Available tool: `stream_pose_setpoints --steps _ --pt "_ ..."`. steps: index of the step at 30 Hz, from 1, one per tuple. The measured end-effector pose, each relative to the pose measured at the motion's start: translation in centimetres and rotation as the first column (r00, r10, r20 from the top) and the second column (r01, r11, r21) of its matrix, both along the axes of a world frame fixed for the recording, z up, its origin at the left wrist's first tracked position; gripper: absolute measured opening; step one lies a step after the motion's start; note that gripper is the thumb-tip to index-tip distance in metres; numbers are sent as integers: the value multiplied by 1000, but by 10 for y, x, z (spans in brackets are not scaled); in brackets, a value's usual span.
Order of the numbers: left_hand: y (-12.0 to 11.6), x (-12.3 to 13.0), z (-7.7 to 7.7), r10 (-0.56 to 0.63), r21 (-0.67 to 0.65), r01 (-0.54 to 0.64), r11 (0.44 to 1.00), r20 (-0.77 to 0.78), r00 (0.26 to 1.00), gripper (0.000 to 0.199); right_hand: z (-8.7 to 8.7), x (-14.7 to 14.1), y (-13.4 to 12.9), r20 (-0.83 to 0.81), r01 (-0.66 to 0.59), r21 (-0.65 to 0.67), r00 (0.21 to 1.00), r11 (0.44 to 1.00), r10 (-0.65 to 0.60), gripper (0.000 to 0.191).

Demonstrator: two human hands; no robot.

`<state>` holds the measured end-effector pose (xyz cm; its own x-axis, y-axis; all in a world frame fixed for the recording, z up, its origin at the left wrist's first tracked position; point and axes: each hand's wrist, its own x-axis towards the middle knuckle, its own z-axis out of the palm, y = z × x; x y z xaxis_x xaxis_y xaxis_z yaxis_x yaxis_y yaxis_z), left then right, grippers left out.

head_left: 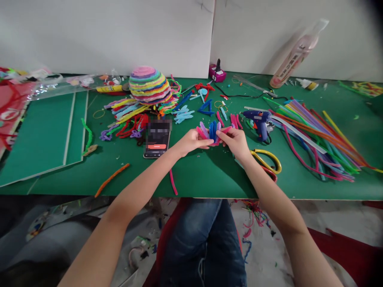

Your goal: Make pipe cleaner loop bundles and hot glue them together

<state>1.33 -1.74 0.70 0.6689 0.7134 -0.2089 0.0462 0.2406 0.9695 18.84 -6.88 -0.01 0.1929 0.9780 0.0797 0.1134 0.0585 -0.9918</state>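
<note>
My left hand [194, 142] and my right hand [235, 141] meet over the front middle of the table, both closed on one pipe cleaner piece [212, 130]. Pink, lilac and dark blue fuzzy strips stand up from it in a fan. The left thumb and fingers pinch its left side, and the right ones pinch its right side. Fingers hide its lower part. Short pink pipe cleaner pieces [236, 121] lie just behind my right hand. Beyond them rests a blue hot glue gun [259, 119]. Scissors [269, 160] with yellow and red handles lie beside my right wrist.
A phone [157, 137] lies left of my hands. Behind it stands a striped pipe cleaner dome [151, 85] amid coiled pieces. Loose long pipe cleaners [317, 137] spread at right. A bottle [295, 59] leans on the back wall. A green board [44, 131] lies at left.
</note>
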Motion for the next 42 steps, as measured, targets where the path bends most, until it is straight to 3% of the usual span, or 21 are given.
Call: stream_pose_setpoints --steps 8,17,23,30,35,42 --pt "-3 6 -6 53 76 -50 996 -42 998 30 -2 -8 1 -99 83 -26 991 996 -85 25" --pt "-5 7 -4 89 32 -89 996 -12 996 26 0 -5 0 24 107 36 994 994 -108 24" --pt "-7 9 1 141 -31 -141 990 -7 990 28 3 -4 -1 34 86 38 996 996 -87 24" --pt "-1 3 4 42 -192 -34 981 41 998 26 1 -2 0 -39 36 -29 999 999 -37 32" --pt "-2 1 -3 -73 -101 73 992 -1 997 39 3 -6 -2 -60 -13 -48 998 999 10 36" --pt "-6 5 -6 85 -9 -86 996 -34 996 31 7 -9 -2 2 -65 -12 998 998 65 38"
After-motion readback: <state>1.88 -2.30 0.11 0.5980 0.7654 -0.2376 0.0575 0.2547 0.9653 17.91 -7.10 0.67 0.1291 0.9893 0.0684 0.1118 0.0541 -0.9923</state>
